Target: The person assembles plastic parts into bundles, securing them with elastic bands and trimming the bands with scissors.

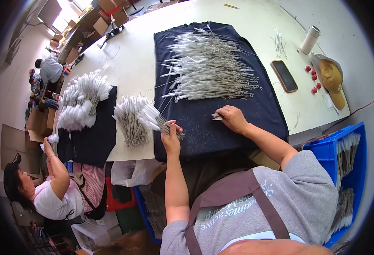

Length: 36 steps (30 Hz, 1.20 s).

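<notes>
My left hand [172, 139] is closed round the wire stems of a bundle of thin brushes [152, 117]; their white bristle ends point up and to the left. In my closed right hand [233, 119] is a small pair of snips [216, 116], two pale pointed blades showing beyond my fingers. Both hands are over a dark blue cloth [255, 114] strewn with tiny clippings. Beyond them on the cloth lies a wide pile of wire-stemmed brushes [212, 63], looped ends to the right. Another cluster of brushes [131, 121] stands left of my left hand.
Right on the white table [263, 29] are a phone [284, 76], red balls [314, 90], a cap [331, 76] and a bottle [310, 40]. Blue crates [323, 153] of brushes flank me. At left, another person [63, 191] works beside a brush heap [83, 100].
</notes>
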{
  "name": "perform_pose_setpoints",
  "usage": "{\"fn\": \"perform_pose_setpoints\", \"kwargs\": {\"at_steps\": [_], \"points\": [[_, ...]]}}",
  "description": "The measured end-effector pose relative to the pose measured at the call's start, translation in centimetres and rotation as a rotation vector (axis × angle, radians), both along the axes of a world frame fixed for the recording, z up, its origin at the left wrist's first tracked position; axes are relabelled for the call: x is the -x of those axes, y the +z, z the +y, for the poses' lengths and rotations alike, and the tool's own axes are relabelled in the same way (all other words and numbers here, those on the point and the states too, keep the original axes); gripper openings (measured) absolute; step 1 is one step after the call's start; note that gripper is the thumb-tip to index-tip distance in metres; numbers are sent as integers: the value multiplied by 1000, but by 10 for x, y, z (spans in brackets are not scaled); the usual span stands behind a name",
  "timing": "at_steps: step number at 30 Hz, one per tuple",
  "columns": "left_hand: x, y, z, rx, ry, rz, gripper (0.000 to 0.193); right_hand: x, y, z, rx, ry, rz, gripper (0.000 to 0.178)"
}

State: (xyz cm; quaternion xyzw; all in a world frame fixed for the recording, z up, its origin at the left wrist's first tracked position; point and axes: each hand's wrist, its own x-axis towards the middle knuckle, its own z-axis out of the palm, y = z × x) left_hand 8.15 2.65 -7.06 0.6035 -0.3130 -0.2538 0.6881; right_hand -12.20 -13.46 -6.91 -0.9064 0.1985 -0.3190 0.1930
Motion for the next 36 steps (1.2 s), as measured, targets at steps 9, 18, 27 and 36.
{"fn": "perform_pose_setpoints", "kwargs": {"at_steps": [9, 18, 27, 36], "points": [[22, 33, 27, 24, -170, 741, 28, -39, 39, 25, -789, 121, 157, 22], [31, 26, 43, 24, -22, 654, 16, -101, 47, 72, -1423, 301, -98, 20], [30, 7, 38, 44, -146, 743, 19, -105, 29, 76, -1608, 318, -96, 20], [28, 7, 35, 28, -43, 657, 14, -106, 29, 72, -1498, 313, -153, 16]]}}
